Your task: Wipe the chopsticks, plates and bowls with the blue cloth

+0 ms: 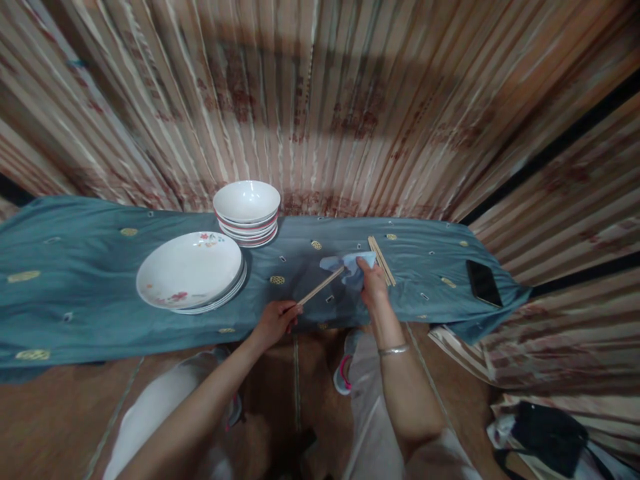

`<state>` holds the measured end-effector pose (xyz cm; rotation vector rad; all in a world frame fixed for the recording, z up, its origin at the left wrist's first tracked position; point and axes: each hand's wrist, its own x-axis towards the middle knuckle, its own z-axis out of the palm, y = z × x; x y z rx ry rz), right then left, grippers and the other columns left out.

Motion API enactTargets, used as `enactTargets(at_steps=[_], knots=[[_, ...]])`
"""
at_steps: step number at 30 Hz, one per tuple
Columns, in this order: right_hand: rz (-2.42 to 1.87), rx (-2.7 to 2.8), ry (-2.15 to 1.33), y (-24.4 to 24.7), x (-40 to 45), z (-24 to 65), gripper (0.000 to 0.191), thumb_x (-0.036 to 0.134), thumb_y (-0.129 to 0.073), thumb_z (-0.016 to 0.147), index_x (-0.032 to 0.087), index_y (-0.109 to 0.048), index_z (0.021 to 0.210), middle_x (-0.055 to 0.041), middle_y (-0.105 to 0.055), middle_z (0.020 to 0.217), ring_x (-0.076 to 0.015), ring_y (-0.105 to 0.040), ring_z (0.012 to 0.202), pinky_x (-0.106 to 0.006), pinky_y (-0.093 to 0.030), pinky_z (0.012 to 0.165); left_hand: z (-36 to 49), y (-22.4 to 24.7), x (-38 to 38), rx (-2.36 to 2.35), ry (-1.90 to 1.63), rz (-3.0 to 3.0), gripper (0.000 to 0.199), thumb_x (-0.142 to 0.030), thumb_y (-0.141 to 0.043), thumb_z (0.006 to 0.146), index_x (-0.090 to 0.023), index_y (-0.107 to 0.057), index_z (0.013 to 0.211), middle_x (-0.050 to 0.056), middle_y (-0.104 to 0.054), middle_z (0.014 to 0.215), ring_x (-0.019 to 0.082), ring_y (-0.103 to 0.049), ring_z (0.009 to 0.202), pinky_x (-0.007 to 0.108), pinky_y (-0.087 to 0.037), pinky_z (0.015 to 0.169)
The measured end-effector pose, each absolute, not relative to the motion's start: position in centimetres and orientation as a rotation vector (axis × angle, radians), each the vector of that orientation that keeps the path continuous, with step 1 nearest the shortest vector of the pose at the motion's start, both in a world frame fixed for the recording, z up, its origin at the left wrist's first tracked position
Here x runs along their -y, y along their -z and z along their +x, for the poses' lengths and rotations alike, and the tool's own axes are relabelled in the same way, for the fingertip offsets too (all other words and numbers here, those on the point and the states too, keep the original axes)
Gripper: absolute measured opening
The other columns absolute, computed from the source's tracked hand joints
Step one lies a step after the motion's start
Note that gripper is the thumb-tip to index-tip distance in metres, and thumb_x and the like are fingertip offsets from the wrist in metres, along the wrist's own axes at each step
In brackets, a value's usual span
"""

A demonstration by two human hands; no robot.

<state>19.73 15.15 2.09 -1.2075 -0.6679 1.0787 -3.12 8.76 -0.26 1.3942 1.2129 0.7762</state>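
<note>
My left hand (277, 321) is closed around the near end of a pair of wooden chopsticks (321, 286), which slant up to the right. Their far end meets a light blue cloth (356, 268) pinched in my right hand (374, 283); whether the cloth wraps around the tips I cannot tell. Just beyond my right hand, several more chopsticks (381, 260) lie side by side on the cloth-covered table. To the left of my hands sits a stack of large white plates (193, 270) with floral edges. Behind it stands a stack of white bowls (247, 203) with red bands.
A teal patterned tablecloth (100, 267) covers the long narrow table. A black phone (483, 283) lies near its right end. Pleated curtains (310, 120) hang right behind the table and along the right side. A dark bag (550, 437) rests at the lower right.
</note>
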Motion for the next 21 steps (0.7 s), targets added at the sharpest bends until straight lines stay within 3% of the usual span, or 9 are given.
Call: enactTargets(at_steps=[7, 12, 14, 18, 21], knots=[[-1.471, 1.139, -0.578, -2.0, -14.2, 21.6, 0.024, 0.026, -0.056, 0.067, 0.023, -0.066, 0.088, -0.0009, -0.07, 0.081, -0.0202, -0.06, 0.079, -0.03, -0.043, 0.077, -3.6, -0.2, -9.4, -1.29, -0.824, 1.41, 0.035, -0.046, -0.057, 0.075, -0.019, -0.057, 0.054, -0.003, -0.051, 0.046, 0.009, -0.042, 0.038, 0.023, -0.029, 0.044], [-1.567, 1.372, -0.549, -3.1, -13.1, 20.2, 0.02, 0.026, -0.055, 0.074, 0.025, -0.067, 0.09, -0.0016, -0.069, 0.078, -0.0197, -0.059, 0.076, -0.028, -0.041, 0.073, -4.0, 0.0, -9.9, -1.326, -0.803, 1.604, 0.034, -0.037, -0.052, 0.082, -0.02, -0.055, 0.053, -0.002, -0.051, 0.048, 0.011, -0.044, 0.04, 0.025, -0.03, 0.048], [-1.646, 1.441, -0.488, -3.6, -12.9, 19.8, 0.014, 0.033, -0.059, 0.076, 0.024, -0.067, 0.083, -0.001, -0.066, 0.069, -0.0186, -0.058, 0.068, -0.027, -0.039, 0.067, -4.2, -0.1, -10.0, -1.346, -0.798, 1.778, 0.032, -0.031, -0.052, 0.083, -0.02, -0.054, 0.053, -0.001, -0.052, 0.05, 0.012, -0.047, 0.045, 0.025, -0.032, 0.052], [-1.713, 1.573, -0.401, -3.8, -12.6, 19.9, 0.026, 0.043, -0.059, 0.08, 0.022, -0.063, 0.066, -0.0004, -0.06, 0.056, -0.016, -0.055, 0.058, -0.025, -0.038, 0.06, -4.5, -0.4, -10.3, -1.407, -0.702, 2.089, 0.025, -0.025, -0.051, 0.087, -0.019, -0.06, 0.064, 0.003, -0.06, 0.062, 0.016, -0.056, 0.061, 0.025, -0.037, 0.061], [-1.726, 1.667, -0.293, -3.4, -12.6, 20.4, 0.019, 0.032, -0.054, 0.083, 0.019, -0.067, 0.081, -0.0064, -0.07, 0.077, -0.0193, -0.064, 0.073, -0.027, -0.046, 0.069, -4.5, -0.7, -10.4, -1.466, -0.516, 2.238, 0.025, -0.025, -0.044, 0.092, -0.018, -0.064, 0.077, 0.005, -0.066, 0.076, 0.018, -0.061, 0.072, 0.026, -0.041, 0.067]])
